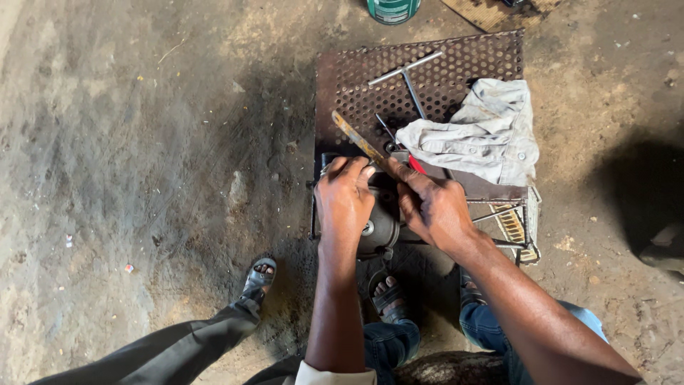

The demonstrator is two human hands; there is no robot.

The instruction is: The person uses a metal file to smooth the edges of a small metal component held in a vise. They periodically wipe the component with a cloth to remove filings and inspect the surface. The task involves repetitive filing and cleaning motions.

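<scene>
- Your left hand (344,202) is clamped over the grey metal part (379,227) at the perforated surface (342,78) edge.
- Your right hand (432,207) grips a flat rusty blade (354,137) beside it.
- 1 green can (392,9) stands beyond.

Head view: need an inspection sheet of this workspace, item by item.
Surface: rusty perforated metal plate on a wire-frame stand, set on a dirt and concrete floor.
Job's things: grey rounded metal motor-like part at the plate's near edge; flat rusty metal strip angled over it.
Clutter: crumpled grey cloth garment, steel T-handle wrench, red-handled tool partly hidden.
Grippers: left hand clasps the top of the part; right hand holds the strip's lower end.
Cables: nothing seen.
Surroundings: green can at top edge; another person's sandalled foot and grey trouser leg on the left.
</scene>
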